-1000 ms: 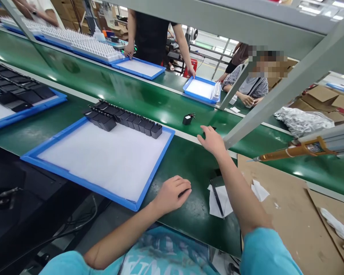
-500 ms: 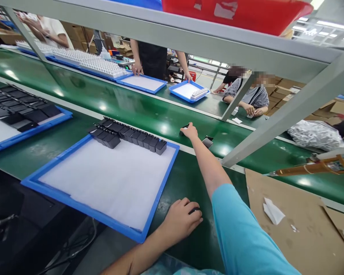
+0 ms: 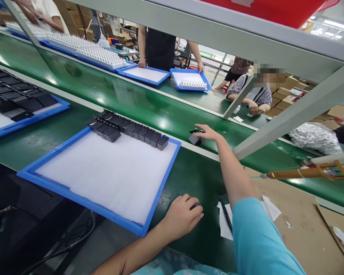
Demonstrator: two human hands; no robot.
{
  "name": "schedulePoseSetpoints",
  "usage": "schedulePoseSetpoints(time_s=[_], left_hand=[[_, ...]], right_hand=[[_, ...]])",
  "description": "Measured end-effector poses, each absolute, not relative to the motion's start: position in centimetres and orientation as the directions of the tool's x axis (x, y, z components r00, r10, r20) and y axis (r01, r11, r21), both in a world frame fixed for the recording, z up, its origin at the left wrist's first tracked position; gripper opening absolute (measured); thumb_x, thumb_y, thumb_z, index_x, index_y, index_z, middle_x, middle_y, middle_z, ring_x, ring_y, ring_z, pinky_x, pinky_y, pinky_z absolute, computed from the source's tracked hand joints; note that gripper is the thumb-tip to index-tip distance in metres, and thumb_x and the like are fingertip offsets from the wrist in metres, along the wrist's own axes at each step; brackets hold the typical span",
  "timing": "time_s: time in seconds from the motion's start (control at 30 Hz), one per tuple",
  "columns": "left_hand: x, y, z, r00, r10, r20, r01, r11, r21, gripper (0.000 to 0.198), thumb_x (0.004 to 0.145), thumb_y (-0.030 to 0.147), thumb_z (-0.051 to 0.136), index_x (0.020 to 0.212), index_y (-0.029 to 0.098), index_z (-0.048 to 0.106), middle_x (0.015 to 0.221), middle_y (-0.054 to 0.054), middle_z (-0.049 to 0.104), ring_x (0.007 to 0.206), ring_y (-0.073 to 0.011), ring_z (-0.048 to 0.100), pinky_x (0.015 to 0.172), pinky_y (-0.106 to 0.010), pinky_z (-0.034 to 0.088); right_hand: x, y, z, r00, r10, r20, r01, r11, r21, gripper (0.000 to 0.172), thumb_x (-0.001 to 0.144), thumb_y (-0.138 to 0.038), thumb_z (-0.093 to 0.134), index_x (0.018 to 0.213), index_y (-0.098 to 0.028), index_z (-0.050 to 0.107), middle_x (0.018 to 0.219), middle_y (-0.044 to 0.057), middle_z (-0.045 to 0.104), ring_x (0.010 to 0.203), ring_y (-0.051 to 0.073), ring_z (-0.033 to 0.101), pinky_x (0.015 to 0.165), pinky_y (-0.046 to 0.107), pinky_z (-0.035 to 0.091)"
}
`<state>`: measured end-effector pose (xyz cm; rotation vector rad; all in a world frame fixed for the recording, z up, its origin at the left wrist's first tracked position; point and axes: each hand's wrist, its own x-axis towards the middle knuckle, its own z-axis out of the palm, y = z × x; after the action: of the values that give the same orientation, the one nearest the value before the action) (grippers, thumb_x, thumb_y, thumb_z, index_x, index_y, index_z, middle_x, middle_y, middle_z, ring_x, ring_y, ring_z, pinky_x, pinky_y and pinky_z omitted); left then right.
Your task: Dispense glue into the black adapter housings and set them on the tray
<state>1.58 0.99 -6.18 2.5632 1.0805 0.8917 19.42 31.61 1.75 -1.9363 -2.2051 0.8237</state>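
bright overhead lights (image 3: pixel 339 26) leave glare on the green belt (image 3: pixel 132 97).

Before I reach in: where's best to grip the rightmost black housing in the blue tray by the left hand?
Grip the end housing by its flat near face and the opposite one, hidden here, probably coming from above and right. Its right side has no neighbour, only white liner beyond; its left sits close to the next housing.

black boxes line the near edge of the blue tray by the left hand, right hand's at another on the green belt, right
Not the near edge: the head view shows black boxes along the far edge of the blue tray. The right hand is at another box on the green belt.
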Motion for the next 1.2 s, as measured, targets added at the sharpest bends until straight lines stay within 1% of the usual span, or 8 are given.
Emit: schedulePoseSetpoints(time_s=[0.2,0.33,0.5,0.63,0.77,0.87,1.07,1.2], left_hand=[[1.6,1.0,-6.0,0.548,0.712,0.439,0.576,-0.702,0.419,0.010,0.091,0.026,0.053,0.094,0.020,0.061,0.098,-0.003,0.065,0.079,-0.0175,0.053,0.068,-0.031,0.045],[1.5,1.1,-5.9,0.551,0.706,0.445,0.576,-0.707,0.410,0.011,0.092,0.026,0.053,0.091,0.020,0.062,0.097,-0.003,0.065,0.078,-0.0168,0.053,0.067,-0.031,0.045],[1.5,1.2,-6.1,0.556,0.700,0.447,0.561,-0.713,0.419,0.013,0.093,0.028,0.051,0.093,0.020,0.062,0.097,-0.004,0.065,0.078,-0.0171,0.053,0.068,-0.031,0.045],[1.5,1.2,-6.2,0.555,0.701,0.448,0.553,-0.713,0.431,0.013,0.093,0.028,0.051,0.094,0.020,0.062,0.098,-0.003,0.066,0.079,-0.0174,0.053,0.069,-0.031,0.046],[1.5,1.2,-6.2,0.553,0.696,0.458,0.550,-0.718,0.426,0.014,0.093,0.029,0.050,0.095,0.020,0.062,0.098,-0.003,0.066,0.079,-0.0172,0.054,0.068,-0.031,0.045],[1.4,1.3,-6.2,0.551,0.693,0.465,0.553,-0.721,0.418,0.015,0.093,0.029,0.051,0.094,0.020,0.063,0.098,-0.003,0.067,0.077,-0.0170,0.054,0.067,-0.031,0.044],[1.5,1.4,-6.4,0.560,0.679,0.474,0.549,-0.733,0.402,0.016,0.093,0.030,0.051,0.094,0.021,0.063,0.096,-0.002,0.067,0.075,-0.0163,0.053,0.066,-0.030,0.044],[1.5,1.3,-6.4,0.555,0.694,0.459,0.557,-0.719,0.414,0.015,0.094,0.027,0.050,0.091,0.021,0.064,0.097,-0.003,0.067,0.080,-0.0169,0.054,0.070,-0.031,0.046]], right_hand=[[16.7,31.7,-1.5,-0.013,0.979,-0.204,0.924,-0.066,-0.377,0.098,0.070,-0.065,0.061,0.147,-0.015,0.027,0.145,0.024,0.030,0.122,0.037,0.052,0.097,0.046,0.045],[13.1,30.8,-3.2,-0.048,0.997,-0.059,0.927,0.023,-0.375,0.090,0.069,-0.051,0.067,0.144,-0.019,0.030,0.143,0.019,0.032,0.126,0.038,0.043,0.100,0.049,0.041],[9.7,28.7,-4.1,-0.184,0.971,0.152,0.896,0.229,-0.380,0.060,0.079,-0.029,0.056,0.136,-0.019,0.040,0.137,0.016,0.042,0.130,0.033,0.032,0.106,0.049,0.035],[9.3,28.3,-4.2,-0.223,0.948,0.228,0.859,0.302,-0.413,0.062,0.080,-0.026,0.055,0.139,-0.022,0.036,0.136,0.014,0.045,0.131,0.031,0.032,0.107,0.049,0.035],[9.6,29.3,-4.6,-0.134,0.968,0.212,0.838,0.225,-0.498,0.086,0.072,-0.035,0.066,0.145,-0.020,0.023,0.145,0.018,0.035,0.132,0.035,0.034,0.102,0.051,0.042],[9.2,30.4,-4.9,-0.115,0.986,0.123,0.801,0.166,-0.575,0.101,0.068,-0.041,0.070,0.149,-0.017,0.015,0.137,0.020,0.047,0.122,0.034,0.050,0.094,0.049,0.049],[10.5,30.1,-2.5,-0.151,0.984,0.090,0.739,0.173,-0.651,0.104,0.072,-0.045,0.066,0.151,-0.018,0.005,0.137,0.017,0.053,0.124,0.030,0.054,0.102,0.046,0.045],[15.3,26.3,0.0,-0.219,0.974,0.052,0.742,0.201,-0.640,0.110,0.064,-0.045,0.075,0.151,-0.019,0.014,0.133,0.015,0.058,0.124,0.030,0.055,0.105,0.046,0.042]])
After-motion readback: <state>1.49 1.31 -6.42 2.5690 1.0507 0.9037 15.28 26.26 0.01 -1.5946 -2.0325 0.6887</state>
